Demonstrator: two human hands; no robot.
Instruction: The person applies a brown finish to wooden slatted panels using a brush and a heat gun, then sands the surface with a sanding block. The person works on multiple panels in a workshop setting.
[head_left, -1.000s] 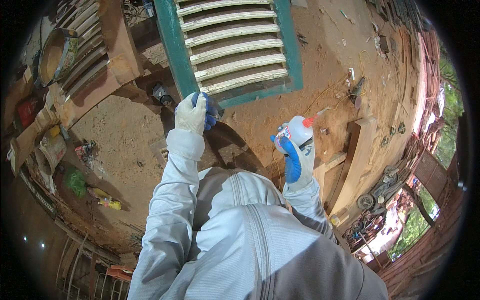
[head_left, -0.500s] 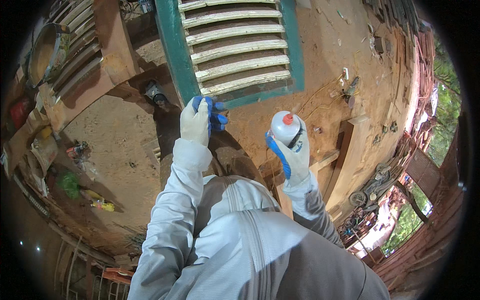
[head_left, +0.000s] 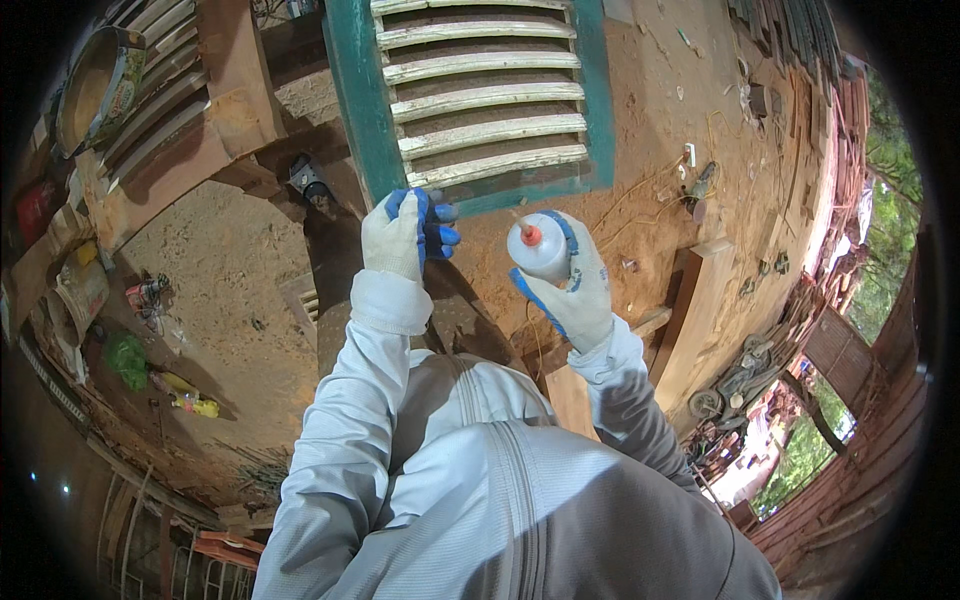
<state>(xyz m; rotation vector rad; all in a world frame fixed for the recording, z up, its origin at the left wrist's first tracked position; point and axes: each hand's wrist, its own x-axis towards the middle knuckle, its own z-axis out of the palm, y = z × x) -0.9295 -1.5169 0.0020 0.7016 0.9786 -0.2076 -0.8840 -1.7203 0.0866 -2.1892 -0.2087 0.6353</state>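
A translucent white squeeze bottle (head_left: 541, 254) with a red collar and a thin pale tip is held in my right hand (head_left: 583, 300), in a white glove with blue-coated fingers. Its tip points up and toward the shutter. My left hand (head_left: 397, 232), gloved the same way, is by the near left corner of a louvred shutter (head_left: 598, 120). The shutter has a green frame and worn whitish slats. The left fingers are curled and the thumb is bent over; what they may hold is hidden. A clear gap separates the bottle from my left hand.
Squared timber (head_left: 692, 310) lies to the right. A grey power tool (head_left: 308, 180) rests beyond my left hand, near wooden framing (head_left: 160, 190) with a round tin (head_left: 98, 90) on it. A yellow cord (head_left: 640, 205) crosses the dirt floor. A yellow bottle (head_left: 195, 405) lies lower left.
My right hand has moved left and turned, bringing the bottle closer to my left hand and tilting its tip forward and left. The left hand stays by the shutter corner, its fingers slightly shifted.
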